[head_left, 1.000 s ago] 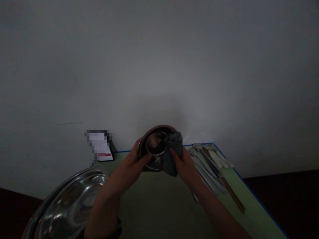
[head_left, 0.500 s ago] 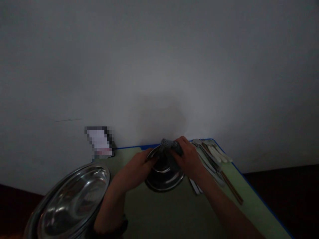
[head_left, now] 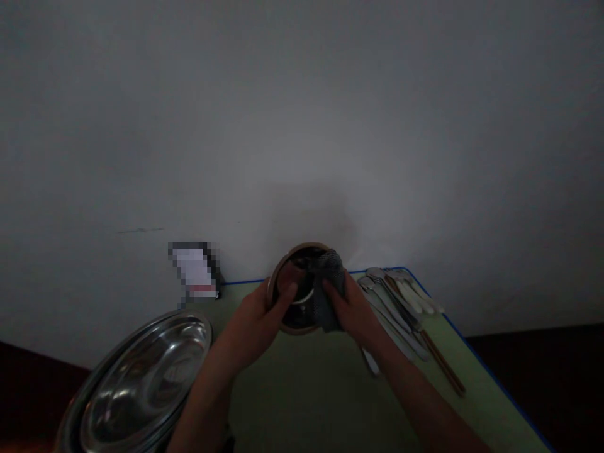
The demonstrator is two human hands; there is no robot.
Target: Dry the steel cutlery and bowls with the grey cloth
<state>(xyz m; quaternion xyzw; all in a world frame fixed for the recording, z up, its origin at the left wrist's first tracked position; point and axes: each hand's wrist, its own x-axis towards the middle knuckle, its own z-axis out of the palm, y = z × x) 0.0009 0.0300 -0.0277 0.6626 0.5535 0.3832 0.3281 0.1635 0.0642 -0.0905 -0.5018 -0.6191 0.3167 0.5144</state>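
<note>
My left hand grips a small steel bowl by its left rim and holds it tilted up above the green table, with its inside turned toward me. My right hand is closed on a grey checked cloth, which is pressed over the bowl's right rim and into its inside.
A large shiny steel basin sits at the lower left. A row of spoons, forks and chopsticks lies along the table's right side. A blurred card leans on the white wall at the back left. The table has a blue edge.
Half a second ago the bowl lay low and flat on the table with the cloth at its far rim. It is now raised and tilted toward me, as it was a second ago.
</note>
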